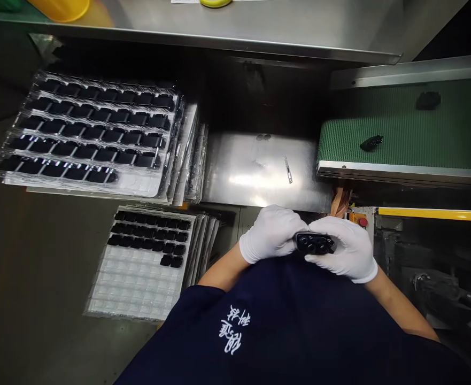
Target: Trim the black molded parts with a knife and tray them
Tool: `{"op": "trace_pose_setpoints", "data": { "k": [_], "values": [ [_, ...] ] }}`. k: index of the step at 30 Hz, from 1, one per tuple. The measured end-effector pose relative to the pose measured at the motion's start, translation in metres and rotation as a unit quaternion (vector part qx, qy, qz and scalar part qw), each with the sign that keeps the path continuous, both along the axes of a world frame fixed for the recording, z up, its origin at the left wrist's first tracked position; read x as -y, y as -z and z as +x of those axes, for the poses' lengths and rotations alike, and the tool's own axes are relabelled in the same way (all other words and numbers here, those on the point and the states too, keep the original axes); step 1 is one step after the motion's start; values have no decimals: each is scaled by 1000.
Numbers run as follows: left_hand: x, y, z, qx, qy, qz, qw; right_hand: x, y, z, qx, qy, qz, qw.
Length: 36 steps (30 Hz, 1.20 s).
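Qty.: left hand (pixel 274 233) and right hand (pixel 345 248), 2 total; held blk. part (pixel 313 243), 1 pc.; loose blk. parts (pixel 371 143) on green conveyor (pixel 407 125), 2 pcs.; tray stacks (pixel 139 184), 2; slim metal tool (pixel 287 170), 1; red button (pixel 363 222), 1; yellow bin (pixel 64 8), 1.

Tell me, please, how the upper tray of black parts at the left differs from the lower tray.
The upper tray is nearly full, with a gap only at its near right corner, while the lower tray has mostly unfilled pockets. The upper tray also looks larger in this view than the lower tray. Both hold black parts in rows, and each lies on top of a stack.
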<state>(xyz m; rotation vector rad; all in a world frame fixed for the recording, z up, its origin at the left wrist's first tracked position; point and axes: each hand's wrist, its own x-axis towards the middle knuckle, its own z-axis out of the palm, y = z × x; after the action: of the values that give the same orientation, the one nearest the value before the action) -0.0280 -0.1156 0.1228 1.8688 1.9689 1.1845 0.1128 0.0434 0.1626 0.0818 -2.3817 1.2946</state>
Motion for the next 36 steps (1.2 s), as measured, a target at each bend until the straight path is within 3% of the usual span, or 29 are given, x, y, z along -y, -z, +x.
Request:
{"op": "trace_pose_setpoints", "data": {
  "k": [8, 17, 26, 31, 36],
  "values": [
    [-7, 6, 11, 109, -2, 73, 991, -2, -2, 3, -3, 14, 16, 1000],
    [-13, 4, 9, 127, 13, 107, 986, -6, -2, 4, 1, 8, -3, 1000],
    [-15, 2, 10, 124, 12, 109, 986, -9, -3, 4, 0, 1, 5, 1000],
    [-14, 0, 8, 61, 1, 62, 996, -9, -1, 6, 5, 5, -15, 1000],
    [-12, -3, 8, 100, -21, 28, 994, -10, -2, 12, 67, 40, -47, 996]
  ]
}}
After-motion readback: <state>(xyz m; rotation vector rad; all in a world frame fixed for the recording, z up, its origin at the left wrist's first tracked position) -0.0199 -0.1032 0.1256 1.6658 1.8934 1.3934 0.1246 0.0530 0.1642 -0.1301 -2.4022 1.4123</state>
